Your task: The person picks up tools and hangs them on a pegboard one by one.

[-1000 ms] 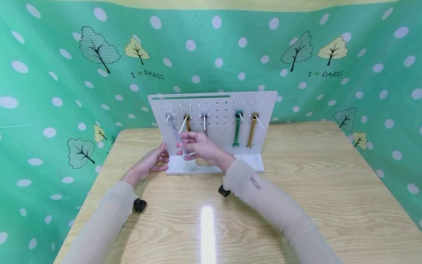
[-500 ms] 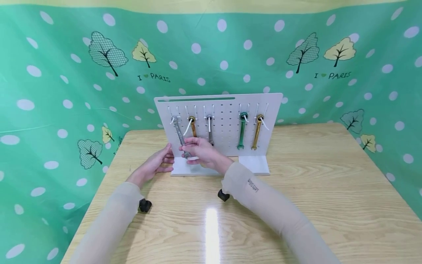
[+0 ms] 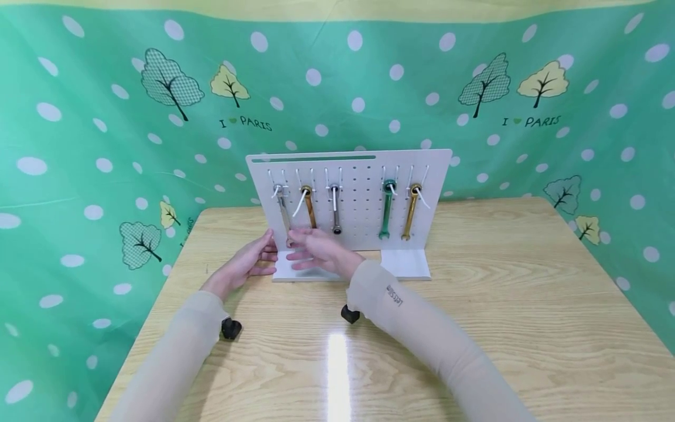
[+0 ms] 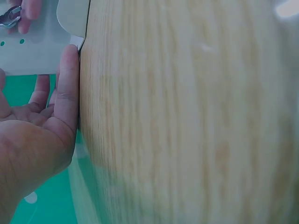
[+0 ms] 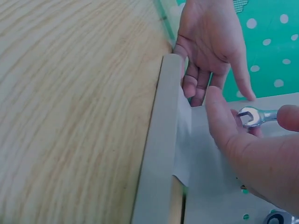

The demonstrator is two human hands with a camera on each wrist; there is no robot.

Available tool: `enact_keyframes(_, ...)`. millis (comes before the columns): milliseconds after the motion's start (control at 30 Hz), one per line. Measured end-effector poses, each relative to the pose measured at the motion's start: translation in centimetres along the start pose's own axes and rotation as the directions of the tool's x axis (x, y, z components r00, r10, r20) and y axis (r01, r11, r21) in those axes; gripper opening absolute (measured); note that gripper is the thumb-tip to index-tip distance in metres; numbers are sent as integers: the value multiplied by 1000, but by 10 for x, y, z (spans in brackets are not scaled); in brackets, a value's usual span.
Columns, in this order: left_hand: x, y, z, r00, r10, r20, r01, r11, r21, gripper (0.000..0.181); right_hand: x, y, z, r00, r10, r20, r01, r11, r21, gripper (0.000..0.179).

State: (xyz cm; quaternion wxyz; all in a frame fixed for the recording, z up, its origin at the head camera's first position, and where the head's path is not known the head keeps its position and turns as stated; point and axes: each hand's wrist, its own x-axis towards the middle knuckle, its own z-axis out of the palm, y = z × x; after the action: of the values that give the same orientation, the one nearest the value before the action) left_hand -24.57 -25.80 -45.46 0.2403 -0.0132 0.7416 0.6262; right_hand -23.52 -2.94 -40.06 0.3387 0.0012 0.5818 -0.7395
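A silver combination wrench (image 3: 285, 214) hangs by its ring end from the leftmost hook of a white pegboard stand (image 3: 364, 228). My right hand (image 3: 323, 251) is at its lower, open-jawed end, fingers spread and loosely extended; in the right wrist view the thumb (image 5: 289, 117) overlaps the shank and fingertips show behind the wrench's open end (image 5: 251, 116). My left hand (image 3: 246, 262) touches the stand's left side edge, its fingers extended, the little finger (image 4: 69, 84) lying along the base in the left wrist view.
A gold wrench (image 3: 310, 210) and a dark silver wrench (image 3: 336, 217) hang to the right of the first one. Farther right hang a green wrench (image 3: 387, 215) and another gold wrench (image 3: 410, 215). The stand rests on a wooden table (image 3: 501, 305) before a green curtain (image 3: 327, 88).
The silver wrench has swung from a tilt toward a steeper hang as my right hand loosened from its lower end and spread its fingers. My left hand has stayed at the stand's edge.
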Motion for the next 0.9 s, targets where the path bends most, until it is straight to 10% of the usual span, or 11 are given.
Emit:
enact_keyframes(600,6,7,-3,1000,3,-3,-3,1000,8,89,-24,-5,-39,982,143,121,-118,974,-191,56)
enact_keyframes(733,8,6,-8,1000,13,-27,-13,1000,-2,88,-41,-19,-66,980,140,142,-76,919,-387,51)
enact_keyframes(900,-6,11,-19,988,121,-93,-107,984,144,75,-74,-42,-107,986,53,156,56,781,-622,49)
